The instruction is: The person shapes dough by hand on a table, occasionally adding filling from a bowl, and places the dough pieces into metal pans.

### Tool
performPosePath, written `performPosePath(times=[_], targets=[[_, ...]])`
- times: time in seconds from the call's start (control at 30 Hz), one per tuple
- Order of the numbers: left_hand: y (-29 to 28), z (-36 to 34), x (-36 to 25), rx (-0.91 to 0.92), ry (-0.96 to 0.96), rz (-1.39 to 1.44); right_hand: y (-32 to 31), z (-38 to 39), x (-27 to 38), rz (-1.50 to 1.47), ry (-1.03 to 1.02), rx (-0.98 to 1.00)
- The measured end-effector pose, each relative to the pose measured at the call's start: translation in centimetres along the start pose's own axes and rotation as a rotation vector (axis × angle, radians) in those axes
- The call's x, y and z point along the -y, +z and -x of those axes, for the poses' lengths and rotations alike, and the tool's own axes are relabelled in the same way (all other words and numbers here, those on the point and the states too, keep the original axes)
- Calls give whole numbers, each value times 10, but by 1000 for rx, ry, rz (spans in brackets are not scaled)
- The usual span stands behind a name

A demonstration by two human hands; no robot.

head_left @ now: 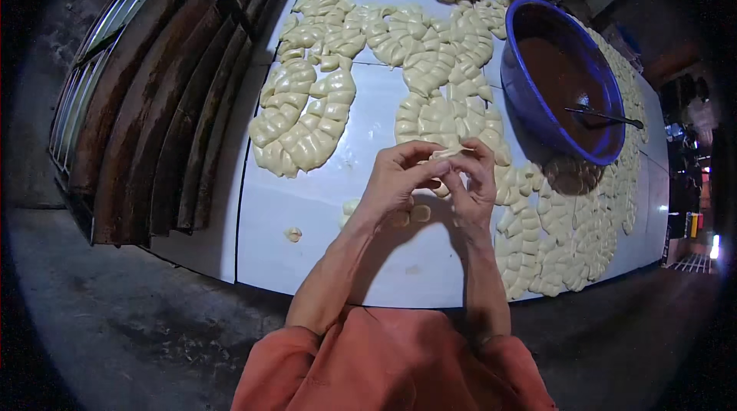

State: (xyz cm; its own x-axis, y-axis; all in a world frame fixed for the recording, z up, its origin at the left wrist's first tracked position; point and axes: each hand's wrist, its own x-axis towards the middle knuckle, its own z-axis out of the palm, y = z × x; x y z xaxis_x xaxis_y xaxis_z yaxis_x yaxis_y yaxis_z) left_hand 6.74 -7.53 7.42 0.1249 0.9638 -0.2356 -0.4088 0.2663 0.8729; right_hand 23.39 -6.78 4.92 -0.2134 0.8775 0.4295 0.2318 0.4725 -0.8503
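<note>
Both hands meet over the white tabletop, just in front of a patch of pale dough pieces [445,115]. My left hand [403,173] is closed, thumb and fingers pinching a small pale dough piece [447,151]. My right hand [472,177] grips the same piece with curled fingers, its fingertips touching those of my left. Beneath and behind my hands lie a few separate dough pieces [419,213], partly hidden and in shadow.
A blue basin [522,104] of brown filling, with a spoon [603,114], stands at right among spread dough pieces [560,234]. More dough [303,127] covers the left middle of the white table [284,215]. Stacked dark metal trays [134,142] sit at the left edge.
</note>
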Motion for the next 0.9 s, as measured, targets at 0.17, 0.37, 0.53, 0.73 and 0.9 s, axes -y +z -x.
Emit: performPosePath(times=[0.17, 0.37, 0.53, 0.73, 0.9], targets=[[1, 1, 7, 45, 2, 36, 23, 5, 8, -140, 46, -288], [5, 17, 13, 138, -106, -147, 18, 16, -24, 115, -19, -310], [-7, 9, 26, -47, 105, -130, 11, 8, 4, 187, 9, -190], [-14, 24, 11, -92, 8, -672, -10, 21, 11, 11, 428, 118], [-55, 21, 31, 193, 373, -1144, 2, 32, -16, 39, 432, 248]])
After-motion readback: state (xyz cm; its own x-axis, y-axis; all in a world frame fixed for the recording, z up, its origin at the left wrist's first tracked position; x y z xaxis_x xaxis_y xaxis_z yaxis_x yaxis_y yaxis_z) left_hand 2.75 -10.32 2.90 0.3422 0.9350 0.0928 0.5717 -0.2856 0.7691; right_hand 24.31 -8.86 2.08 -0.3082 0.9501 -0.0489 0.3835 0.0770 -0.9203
